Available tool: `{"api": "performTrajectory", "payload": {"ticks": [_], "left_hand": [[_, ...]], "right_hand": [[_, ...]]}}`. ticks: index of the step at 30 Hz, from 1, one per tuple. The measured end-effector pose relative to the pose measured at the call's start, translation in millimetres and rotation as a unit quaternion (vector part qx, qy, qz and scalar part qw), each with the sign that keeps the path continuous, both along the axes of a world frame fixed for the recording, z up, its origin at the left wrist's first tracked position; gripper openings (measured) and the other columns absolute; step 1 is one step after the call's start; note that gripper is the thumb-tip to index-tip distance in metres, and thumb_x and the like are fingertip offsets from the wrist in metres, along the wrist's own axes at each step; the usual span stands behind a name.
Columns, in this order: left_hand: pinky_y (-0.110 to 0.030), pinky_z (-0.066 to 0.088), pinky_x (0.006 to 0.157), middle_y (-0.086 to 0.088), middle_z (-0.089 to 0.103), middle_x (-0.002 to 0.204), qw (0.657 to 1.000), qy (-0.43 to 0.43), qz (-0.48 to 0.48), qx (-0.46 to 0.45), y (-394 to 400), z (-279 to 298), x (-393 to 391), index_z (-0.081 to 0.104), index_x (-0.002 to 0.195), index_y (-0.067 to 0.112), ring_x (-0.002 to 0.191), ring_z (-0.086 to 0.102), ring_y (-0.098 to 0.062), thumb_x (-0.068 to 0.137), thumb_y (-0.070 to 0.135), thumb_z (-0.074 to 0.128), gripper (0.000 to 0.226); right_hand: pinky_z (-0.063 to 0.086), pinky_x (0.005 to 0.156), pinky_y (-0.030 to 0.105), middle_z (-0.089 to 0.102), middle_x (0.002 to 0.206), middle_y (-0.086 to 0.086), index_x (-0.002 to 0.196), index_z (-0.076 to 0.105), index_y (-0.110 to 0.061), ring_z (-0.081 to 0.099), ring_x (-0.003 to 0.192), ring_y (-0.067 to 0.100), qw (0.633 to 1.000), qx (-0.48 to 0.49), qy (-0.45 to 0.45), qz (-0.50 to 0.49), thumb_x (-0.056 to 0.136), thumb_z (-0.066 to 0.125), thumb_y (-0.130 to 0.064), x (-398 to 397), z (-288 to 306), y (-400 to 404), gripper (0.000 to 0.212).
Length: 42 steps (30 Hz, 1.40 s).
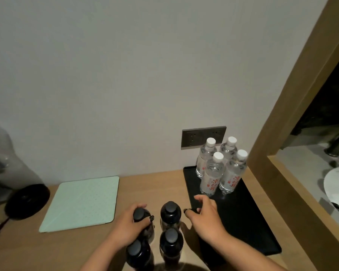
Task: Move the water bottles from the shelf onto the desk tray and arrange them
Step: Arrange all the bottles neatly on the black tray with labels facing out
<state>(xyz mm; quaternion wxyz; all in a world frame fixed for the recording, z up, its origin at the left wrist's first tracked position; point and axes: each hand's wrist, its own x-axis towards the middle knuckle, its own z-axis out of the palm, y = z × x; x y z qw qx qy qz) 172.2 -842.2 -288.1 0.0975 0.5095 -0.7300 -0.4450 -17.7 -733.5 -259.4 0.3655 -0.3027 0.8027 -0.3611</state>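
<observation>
Dark round-capped bottle in left hand grip; right hand pinches flat black tray.

Black tray, right end of desk: four clear bottles clustered at its far-left corner, against the wall and socket plate. Rest of tray bare, open to approach from the front edge. Wooden frame blocks its right side. Four dark bottles stand tight just left of tray; green pad lies flat, further left.
</observation>
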Motion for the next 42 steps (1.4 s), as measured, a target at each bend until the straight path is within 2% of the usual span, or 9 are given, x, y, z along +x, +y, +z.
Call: {"api": "performTrajectory", "payload": {"ticks": [5,9,14,18,22,26,29,35,42], "left_hand": [[-0.026,0.043,0.085,0.007,0.062,0.102,0.995,0.046,0.089,0.005,-10.3,-2.9,10.0,0.059,0.109,0.024,0.102,0.057,-0.016,0.086,0.025,0.066,0.024],[-0.042,0.05,0.09,-0.001,0.064,0.097,0.978,0.104,0.18,-0.009,-27.1,18.8,20.8,0.064,0.096,0.021,0.1,0.06,-0.025,0.087,0.02,0.064,0.009],[-0.049,0.055,0.085,0.005,0.068,0.094,0.972,0.169,0.155,-0.048,-41.0,75.3,14.8,0.069,0.089,0.027,0.094,0.064,-0.021,0.082,0.025,0.07,0.008],[-0.04,0.058,0.075,0.002,0.067,0.095,0.968,0.223,0.103,-0.047,-35.4,122.3,-0.7,0.068,0.094,0.022,0.091,0.065,-0.017,0.085,0.027,0.067,0.01],[-0.03,0.056,0.056,-0.003,0.071,0.092,0.959,0.271,0.08,0.021,-24.6,148.6,-12.9,0.07,0.096,0.019,0.084,0.069,-0.018,0.087,0.034,0.062,0.019],[-0.032,0.056,0.057,-0.004,0.075,0.09,0.947,0.302,0.071,0.083,-15.2,158.6,-25.5,0.071,0.098,0.018,0.076,0.072,-0.016,0.078,0.044,0.066,0.033],[-0.034,0.057,0.061,0.0,0.076,0.088,0.936,0.329,0.063,0.109,-7.6,157.9,-37.8,0.066,0.105,0.018,0.083,0.072,-0.016,0.062,0.046,0.07,0.051],[-0.026,0.054,0.073,0.004,0.073,0.105,0.952,0.297,0.01,0.078,12.7,144.6,-69.3,0.06,0.112,0.027,0.092,0.07,-0.008,0.079,0.025,0.071,0.034],[-0.013,0.054,0.062,0.003,0.072,0.103,0.954,0.288,-0.009,0.081,28.3,132.6,-104.9,0.058,0.115,0.024,0.083,0.07,-0.001,0.087,0.018,0.064,0.029]], "right_hand": [[0.038,0.092,0.021,0.031,0.133,-0.001,0.132,0.038,-0.022,0.044,0.091,0.003,1.0,-0.009,0.002,0.022,0.087,0.061,-0.02,19.5,6.9,-1.7,0.05],[0.036,0.095,0.02,0.032,0.133,-0.004,0.132,0.038,-0.025,0.041,0.103,0.004,0.998,-0.041,0.022,0.036,0.088,0.059,-0.022,26.4,15.1,-0.8,0.049],[0.037,0.105,0.024,0.032,0.13,-0.013,0.129,0.038,-0.033,0.037,0.121,0.002,0.987,-0.118,0.056,0.091,0.086,0.062,-0.028,34.0,34.5,-8.9,0.05],[0.039,0.087,0.009,0.03,0.133,-0.019,0.135,0.034,-0.036,0.039,0.115,-0.007,0.974,-0.165,0.069,0.137,0.079,0.069,-0.034,34.7,52.9,-15.9,0.066],[0.034,0.1,0.018,0.039,0.133,-0.018,0.136,0.034,-0.038,0.04,0.121,-0.005,0.969,-0.196,0.05,0.14,0.073,0.074,-0.033,26.8,61.5,-11.7,0.075],[0.047,0.091,0.017,0.058,0.116,-0.021,0.117,0.049,-0.045,0.055,0.109,-0.005,0.964,-0.235,0.029,0.126,0.07,0.079,-0.022,16.6,69.0,3.1,0.061],[0.049,0.085,0.015,0.066,0.108,-0.015,0.113,0.056,-0.038,0.061,0.104,-0.001,0.961,-0.261,-0.004,0.09,0.071,0.08,-0.015,8.0,66.3,13.3,0.054],[0.051,0.087,0.023,0.068,0.116,-0.004,0.123,0.054,-0.021,0.064,0.108,0.009,0.95,-0.264,-0.157,0.057,0.073,0.076,-0.013,-6.5,50.7,26.4,0.055],[0.053,0.088,0.029,0.07,0.114,-0.001,0.121,0.054,-0.023,0.066,0.105,0.013,0.947,-0.212,-0.239,0.029,0.081,0.068,-0.008,-28.5,44.2,42.1,0.044]]}}
